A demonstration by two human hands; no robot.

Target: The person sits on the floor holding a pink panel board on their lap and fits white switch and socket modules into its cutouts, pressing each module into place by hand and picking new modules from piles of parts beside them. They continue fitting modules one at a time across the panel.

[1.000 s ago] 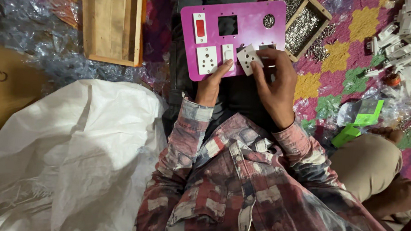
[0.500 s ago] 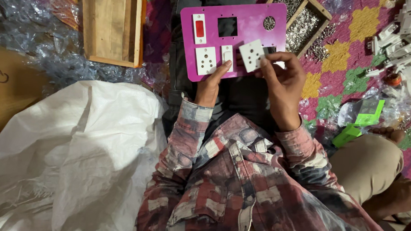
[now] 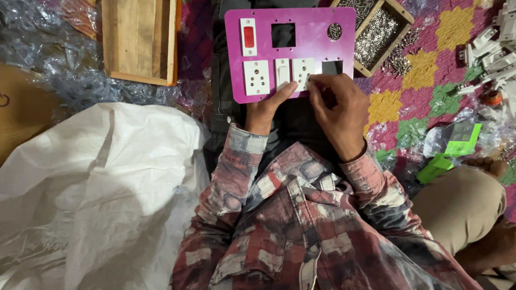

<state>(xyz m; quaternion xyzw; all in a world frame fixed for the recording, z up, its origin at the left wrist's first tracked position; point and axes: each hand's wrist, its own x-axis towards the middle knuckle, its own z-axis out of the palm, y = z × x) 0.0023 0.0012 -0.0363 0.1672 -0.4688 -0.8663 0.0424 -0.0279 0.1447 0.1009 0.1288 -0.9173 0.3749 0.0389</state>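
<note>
**Hands on a magenta switch plate**

A flat, glossy magenta plate (image 3: 313, 32) with rounded corners sits at top centre, over the person's lap. It carries a red rocker, two white sockets, a white switch, square cut-outs and one round hole. The left hand (image 3: 265, 108) grips its lower edge, thumb pressed on the switch (image 3: 282, 73). The right hand (image 3: 339, 110) pinches the right-hand socket (image 3: 302, 72) with curled fingertips. Behind the plate, a wooden tray (image 3: 401, 15) holds small metal screws. A bare plank box (image 3: 139, 35) lies upper left; a crumpled white woven sack (image 3: 90, 196) fills lower left.
</note>
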